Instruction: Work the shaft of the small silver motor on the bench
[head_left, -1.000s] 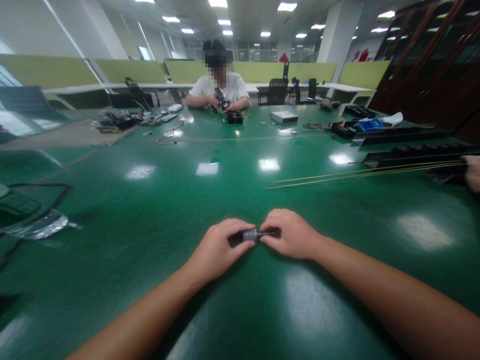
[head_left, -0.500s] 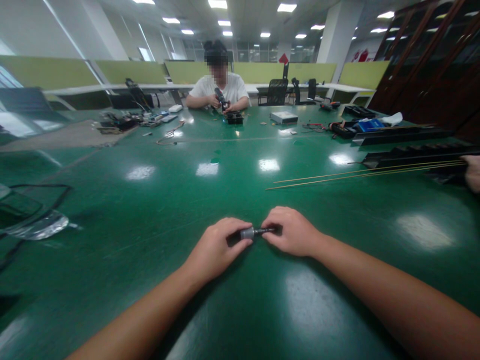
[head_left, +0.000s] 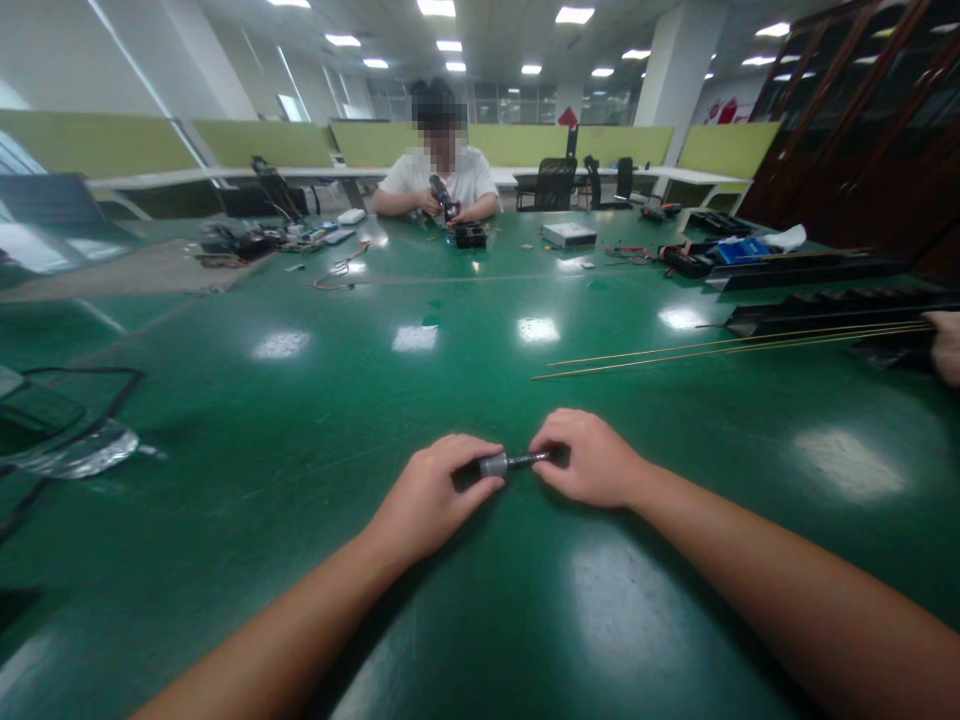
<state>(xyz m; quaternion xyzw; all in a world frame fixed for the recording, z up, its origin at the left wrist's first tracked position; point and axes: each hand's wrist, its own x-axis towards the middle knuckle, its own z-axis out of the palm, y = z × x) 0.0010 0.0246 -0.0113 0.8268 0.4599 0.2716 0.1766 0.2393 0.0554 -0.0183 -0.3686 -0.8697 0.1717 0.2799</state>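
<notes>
Low over the green tabletop point(head_left: 465, 620), my two hands meet around a small tool with a grey cylindrical body point(head_left: 494, 466) and a thin dark shaft point(head_left: 520, 461). My left hand point(head_left: 427, 495) is closed on the grey body, thumb and fingers on either side of it. On the right, the fingertips of my right hand point(head_left: 589, 458) pinch around the far end of the shaft. The tool lies roughly level, pointing right. Its exact kind is too small and blurred to tell.
Thin brass-coloured rods point(head_left: 675, 356) reach in from the right, by another person's hand point(head_left: 946, 345). Black metal strips point(head_left: 832, 312) lie behind them. A clear plastic item point(head_left: 82, 450) sits at left. Across the table, a person in a white shirt point(head_left: 472, 170) works over a black part point(head_left: 470, 236).
My right hand has slid slightly right and up, away from the grey body, so more of the shaft shows. My left hand stays in place.
</notes>
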